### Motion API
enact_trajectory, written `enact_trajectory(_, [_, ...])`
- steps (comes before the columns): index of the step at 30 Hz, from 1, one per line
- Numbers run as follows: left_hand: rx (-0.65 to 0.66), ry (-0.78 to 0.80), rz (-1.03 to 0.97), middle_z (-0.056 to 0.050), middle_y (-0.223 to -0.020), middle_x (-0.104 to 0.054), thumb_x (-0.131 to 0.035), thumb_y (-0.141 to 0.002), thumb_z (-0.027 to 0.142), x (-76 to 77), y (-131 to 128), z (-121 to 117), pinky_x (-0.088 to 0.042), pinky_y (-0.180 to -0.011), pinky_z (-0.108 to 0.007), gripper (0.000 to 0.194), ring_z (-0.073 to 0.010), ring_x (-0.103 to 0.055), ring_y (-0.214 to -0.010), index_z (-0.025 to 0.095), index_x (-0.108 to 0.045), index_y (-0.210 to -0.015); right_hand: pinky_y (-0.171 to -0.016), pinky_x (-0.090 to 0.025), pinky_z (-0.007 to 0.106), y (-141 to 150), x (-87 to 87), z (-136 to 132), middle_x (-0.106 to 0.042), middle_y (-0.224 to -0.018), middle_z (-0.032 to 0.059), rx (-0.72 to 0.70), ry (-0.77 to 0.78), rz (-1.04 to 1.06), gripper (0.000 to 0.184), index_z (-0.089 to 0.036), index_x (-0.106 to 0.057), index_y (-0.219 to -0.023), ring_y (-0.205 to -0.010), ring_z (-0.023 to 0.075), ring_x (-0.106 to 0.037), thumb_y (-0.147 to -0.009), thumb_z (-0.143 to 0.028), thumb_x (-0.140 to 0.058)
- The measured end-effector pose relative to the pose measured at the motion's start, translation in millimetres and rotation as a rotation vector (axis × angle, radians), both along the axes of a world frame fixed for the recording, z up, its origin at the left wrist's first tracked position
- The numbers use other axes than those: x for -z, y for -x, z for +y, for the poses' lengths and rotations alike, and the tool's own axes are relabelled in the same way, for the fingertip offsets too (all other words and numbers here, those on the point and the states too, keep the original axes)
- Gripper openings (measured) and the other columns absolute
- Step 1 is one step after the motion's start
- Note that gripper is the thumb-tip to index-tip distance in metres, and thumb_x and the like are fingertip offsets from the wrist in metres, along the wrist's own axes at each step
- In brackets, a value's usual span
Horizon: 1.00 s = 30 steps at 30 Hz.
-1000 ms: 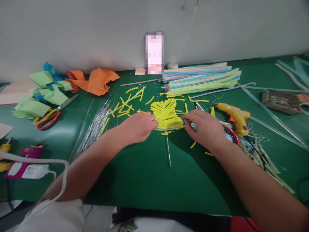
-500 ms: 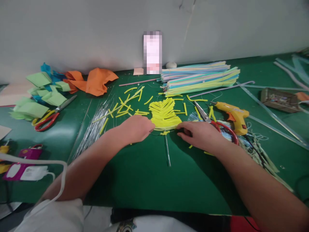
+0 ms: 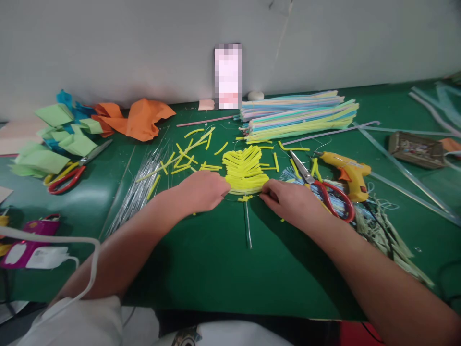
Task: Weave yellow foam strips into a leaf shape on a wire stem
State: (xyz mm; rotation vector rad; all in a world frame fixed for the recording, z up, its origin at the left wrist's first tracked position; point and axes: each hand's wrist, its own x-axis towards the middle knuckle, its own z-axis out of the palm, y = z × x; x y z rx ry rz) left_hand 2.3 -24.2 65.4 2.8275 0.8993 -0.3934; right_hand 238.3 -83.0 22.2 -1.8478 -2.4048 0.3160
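While yellow chenille-stem leaf (image 3: pixel 244 166) is lying flat, left hand (image 3: pixel 209 191) and right hand (image 3: pixel 288 196), apart, are flanking nearest strips (image 3: pixel 248 184), probably squaring ends; grip unclear.

Left hand (image 3: pixel 209 191): fingertips curl out of sight beside a yellow leaf shape (image 3: pixel 245 168), their hold unclear.
Right hand (image 3: pixel 292 197): fingertips partly hidden, hold likewise unclear.
Phone (image 3: pixel 228 72): screen masked by coarse pixels.
Brown tray (image 3: pixel 414 160): contents too small to identify.
White cable (image 3: pixel 72 240): cropped at left.
Red object (image 3: pixel 351 335): cut by the bottom edge.
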Motion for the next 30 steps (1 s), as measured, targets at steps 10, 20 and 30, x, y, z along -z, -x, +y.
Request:
enact_trajectory(10, [-0.002, 0.080, -0.095, -0.005, -0.085, -0.068, -0.056, -0.088, 0.027, 5.3, -4.2, -3.1, -0.041, -0.067, -0.031, 0.015, -0.0209, -0.062, -0.081, 0.019, -0.068, -0.086, -0.052, -0.024, 0.028, -1.0, -1.6, -0.7, -0.072, -0.079, 0.0019, -0.019, 0.054, -0.021, 0.017, -0.022, -0.062, -0.096, -0.066, 0.0186, -0.062, -0.093, -0.035, -0.052])
enact_trajectory(20, [0.072, -0.008, -0.113, -0.008, -0.087, -0.069, -0.049, -0.091, 0.021, 14.4, -11.2, -8.1, -0.045, -0.069, -0.033, 0.019, -0.0218, -0.064, -0.080, 0.015, -0.066, -0.085, -0.065, -0.042, 0.030, 8.2, 12.7, -0.5, -0.069, -0.096, 0.0086, -0.290, -0.234, 0.117, 0.021, -0.019, -0.069, -0.102, -0.085, 0.0199, -0.063, -0.093, -0.024, -0.051])
enact_trajectory(30, [0.029, -0.023, -0.092, -0.008, -0.089, -0.070, -0.048, -0.091, 0.022, 16.6, -12.9, -10.2, -0.044, -0.067, -0.032, 0.019, -0.0222, -0.065, -0.081, 0.015, -0.065, -0.086, -0.074, -0.049, 0.034, 8.6, 19.2, 3.0, -0.070, -0.095, 0.0114, -0.325, -0.245, 0.169, 0.022, -0.016, -0.068, -0.094, -0.088, 0.0221, -0.063, -0.096, -0.022, -0.047])
